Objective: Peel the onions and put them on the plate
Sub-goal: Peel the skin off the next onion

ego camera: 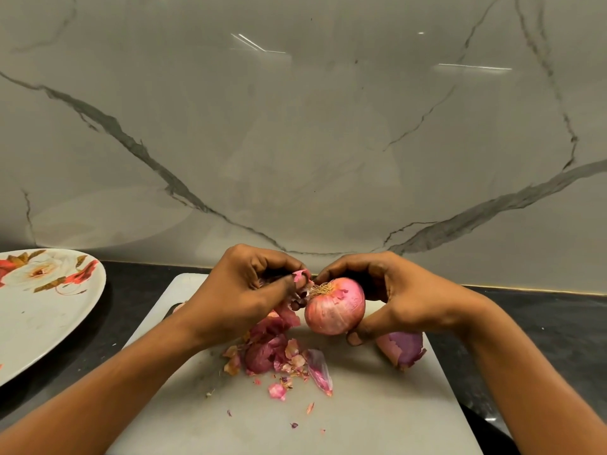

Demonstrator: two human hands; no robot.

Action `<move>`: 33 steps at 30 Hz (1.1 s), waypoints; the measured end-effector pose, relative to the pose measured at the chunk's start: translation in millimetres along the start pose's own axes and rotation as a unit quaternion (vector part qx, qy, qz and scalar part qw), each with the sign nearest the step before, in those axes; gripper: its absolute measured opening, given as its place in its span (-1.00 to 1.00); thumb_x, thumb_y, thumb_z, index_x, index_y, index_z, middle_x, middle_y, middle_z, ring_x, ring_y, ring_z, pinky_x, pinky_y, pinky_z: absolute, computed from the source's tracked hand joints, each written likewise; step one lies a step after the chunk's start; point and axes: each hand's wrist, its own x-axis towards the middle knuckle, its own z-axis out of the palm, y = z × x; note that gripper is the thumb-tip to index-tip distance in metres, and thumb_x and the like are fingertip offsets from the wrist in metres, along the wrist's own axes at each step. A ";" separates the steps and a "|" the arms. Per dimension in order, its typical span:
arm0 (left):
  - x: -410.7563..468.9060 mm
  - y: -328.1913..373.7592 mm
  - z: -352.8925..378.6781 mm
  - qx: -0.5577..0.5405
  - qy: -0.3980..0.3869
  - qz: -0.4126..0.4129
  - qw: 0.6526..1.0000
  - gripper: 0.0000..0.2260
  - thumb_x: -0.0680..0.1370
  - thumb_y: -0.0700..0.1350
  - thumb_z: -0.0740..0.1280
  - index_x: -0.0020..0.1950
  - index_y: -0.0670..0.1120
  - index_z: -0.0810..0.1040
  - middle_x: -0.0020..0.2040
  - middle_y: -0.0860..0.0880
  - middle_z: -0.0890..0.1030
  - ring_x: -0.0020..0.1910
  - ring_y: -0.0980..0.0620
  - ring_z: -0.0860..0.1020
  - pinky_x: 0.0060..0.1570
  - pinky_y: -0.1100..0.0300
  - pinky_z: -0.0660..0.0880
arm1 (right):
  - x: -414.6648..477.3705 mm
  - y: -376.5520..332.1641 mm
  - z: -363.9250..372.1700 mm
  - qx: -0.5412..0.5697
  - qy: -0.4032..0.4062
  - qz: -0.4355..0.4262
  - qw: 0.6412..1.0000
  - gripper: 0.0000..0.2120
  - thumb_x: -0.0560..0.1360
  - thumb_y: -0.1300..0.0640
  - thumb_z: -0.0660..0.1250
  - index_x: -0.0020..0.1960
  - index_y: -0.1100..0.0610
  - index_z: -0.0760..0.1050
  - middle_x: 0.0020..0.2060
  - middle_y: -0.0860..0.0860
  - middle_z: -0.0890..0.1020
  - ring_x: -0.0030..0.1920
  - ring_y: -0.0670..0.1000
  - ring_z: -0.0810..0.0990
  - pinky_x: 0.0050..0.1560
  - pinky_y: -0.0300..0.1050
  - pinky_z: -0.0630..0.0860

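Onion (335, 307) gripped in right hand (404, 297); left hand (243, 290) pinches skin (300, 277) at root end

Two hands (249, 290) (404, 297), two onions (335, 307) (403, 351), one plate (39, 323)

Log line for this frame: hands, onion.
step: peeling | right hand: holds onion above cutting board | left hand: pinches skin at root end | peels: piled on board | plate: left of board
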 end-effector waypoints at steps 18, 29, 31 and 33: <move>-2.9 2.7 -2.5 0.024 -0.052 0.017 0.998 -0.79 0.46 -0.05 0.63 0.07 -0.02 0.78 -0.02 0.13 0.74 0.06 0.04 0.72 0.01 0.09 0.71 | 2.6 -0.4 0.6 -0.064 0.048 -0.008 0.997 -0.41 0.31 0.25 0.70 0.26 -0.07 0.63 0.19 -0.14 0.68 0.24 -0.05 0.66 0.24 0.09 0.65; 0.1 -5.6 3.0 0.008 -0.030 0.049 0.998 -0.89 0.53 -0.11 0.55 0.04 -0.03 0.80 -0.05 0.03 0.73 -0.01 -0.09 0.71 -0.11 -0.05 0.69 | 5.9 -1.0 9.2 -0.073 0.040 -0.034 0.996 -0.32 0.28 0.32 0.69 0.33 -0.03 0.60 0.21 -0.14 0.68 0.27 -0.06 0.64 0.30 0.09 0.59; 0.3 -6.9 3.3 0.027 -0.027 0.054 0.998 -0.92 0.55 -0.13 0.53 0.03 -0.05 0.80 -0.06 0.05 0.73 -0.02 -0.07 0.71 -0.12 -0.03 0.69 | 5.4 -1.1 8.4 -0.070 0.042 -0.038 0.996 -0.32 0.28 0.33 0.69 0.32 -0.03 0.61 0.21 -0.14 0.68 0.27 -0.06 0.64 0.30 0.08 0.59; 0.2 -7.5 3.9 0.051 -0.027 0.062 0.996 -0.94 0.58 -0.13 0.51 0.03 -0.05 0.77 -0.08 0.08 0.71 -0.04 -0.04 0.70 -0.13 0.01 0.68 | 4.8 -1.1 7.8 -0.066 0.045 -0.041 0.996 -0.33 0.28 0.32 0.69 0.31 -0.03 0.61 0.20 -0.14 0.69 0.27 -0.06 0.65 0.29 0.06 0.60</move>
